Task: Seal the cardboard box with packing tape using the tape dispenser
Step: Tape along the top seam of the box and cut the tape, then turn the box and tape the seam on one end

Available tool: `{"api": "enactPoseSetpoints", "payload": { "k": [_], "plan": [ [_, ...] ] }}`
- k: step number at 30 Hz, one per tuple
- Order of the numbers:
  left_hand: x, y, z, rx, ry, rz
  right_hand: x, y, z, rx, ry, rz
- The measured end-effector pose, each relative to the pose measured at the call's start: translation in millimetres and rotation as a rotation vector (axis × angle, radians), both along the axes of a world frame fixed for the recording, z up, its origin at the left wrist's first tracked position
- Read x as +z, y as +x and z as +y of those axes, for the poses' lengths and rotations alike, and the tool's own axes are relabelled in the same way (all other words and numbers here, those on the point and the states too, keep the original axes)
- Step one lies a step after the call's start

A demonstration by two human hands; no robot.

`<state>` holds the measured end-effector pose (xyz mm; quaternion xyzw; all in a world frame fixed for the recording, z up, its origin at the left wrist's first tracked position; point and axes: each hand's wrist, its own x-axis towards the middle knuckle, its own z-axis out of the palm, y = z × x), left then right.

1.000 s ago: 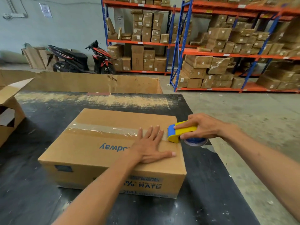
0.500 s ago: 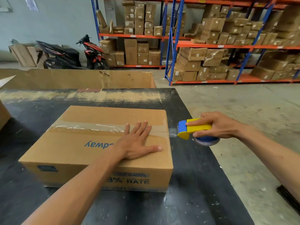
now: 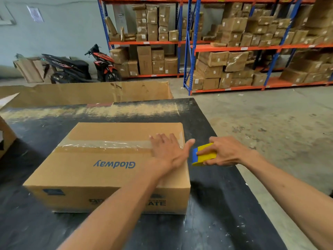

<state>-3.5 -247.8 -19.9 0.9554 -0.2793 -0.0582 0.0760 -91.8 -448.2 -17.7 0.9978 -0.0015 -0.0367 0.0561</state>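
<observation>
A brown cardboard box [image 3: 100, 170] printed "Glodway" lies on the black table [image 3: 212, 204]. A strip of clear packing tape [image 3: 108, 144] runs across its top seam. My left hand [image 3: 167, 150] lies flat, fingers spread, on the tape at the box's right end, with the thumb over the edge. My right hand [image 3: 227, 150] grips the yellow and blue tape dispenser [image 3: 201, 156] just off the box's right side, close to my left thumb. The tape roll is hidden behind my right hand.
An open cardboard box [image 3: 7, 134] sits at the table's left edge. A big flattened carton [image 3: 86, 92] stands behind the table. Blue and orange racks [image 3: 232, 47] full of boxes and a parked motorbike [image 3: 81, 65] lie beyond. The table's right edge drops to concrete floor [image 3: 270, 123].
My left hand slid right along the tape to the box's right edge. My right hand moved the dispenser slightly down, staying off the box's right side.
</observation>
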Motion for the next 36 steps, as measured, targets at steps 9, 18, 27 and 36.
{"api": "enactPoseSetpoints", "payload": {
  "k": [9, 18, 27, 36],
  "plan": [
    [-32.6, -3.4, -60.6, 0.083, 0.035, -0.019, -4.5, -24.2, -25.4, -0.161, 0.097, -0.107],
    [-26.7, 13.7, 25.9, -0.396, 0.078, -0.092, 31.5, -28.4, -13.0, -0.208, 0.623, -0.393],
    [-34.0, 21.7, 157.2, -0.289, 0.181, -0.189, 53.7, -8.6, 66.6, 0.011, 1.303, -0.386],
    [-34.5, 24.5, 185.4, -0.405, 0.2, -0.227, 57.4, -8.3, 134.3, 0.055, 1.304, -0.335]
  ]
}}
